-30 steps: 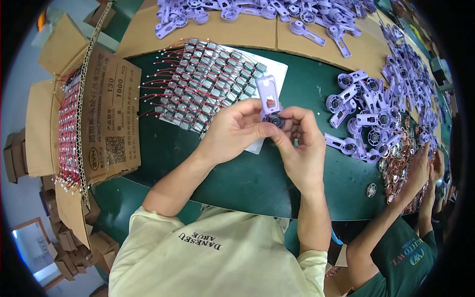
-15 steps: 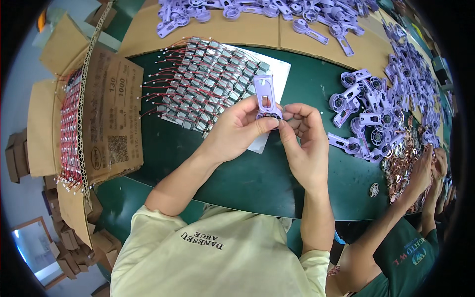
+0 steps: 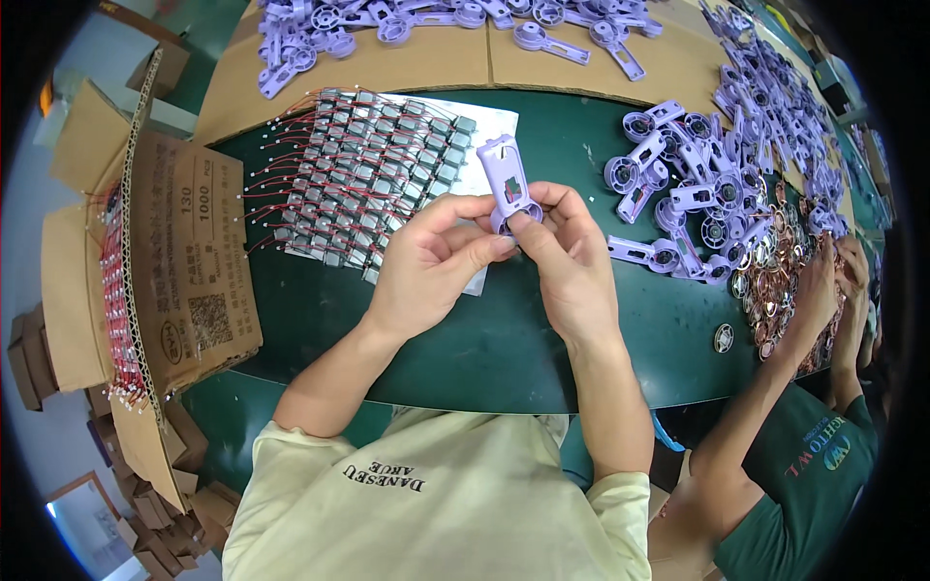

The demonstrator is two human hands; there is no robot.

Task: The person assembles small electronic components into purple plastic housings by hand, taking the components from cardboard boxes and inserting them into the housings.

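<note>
A purple plastic housing [image 3: 504, 179] with a long slotted handle and a round end is held up in front of me, its handle pointing away. My left hand [image 3: 433, 259] grips the left side of the round end between thumb and fingers. My right hand [image 3: 573, 261] closes on the same end from the right, with its thumb pressed over the ring. The thumbs hide most of what sits inside the ring. Behind the hands, rows of small metal motors [image 3: 373, 184] with red wires lie on a white sheet [image 3: 497, 124].
An open cardboard box [image 3: 194, 261] of more wired motors stands at left. Purple housings [image 3: 693, 184] pile up at right and along the cardboard [image 3: 455, 63] at the back. Copper-coloured round parts [image 3: 770, 290] heap near a co-worker's hands [image 3: 835, 276]. One round part [image 3: 724, 337] lies apart on the green table.
My right thumb has moved onto the housing's round end, and its fingers have closed round the side. The handle now tilts to the left. The whole view has shifted slightly.
</note>
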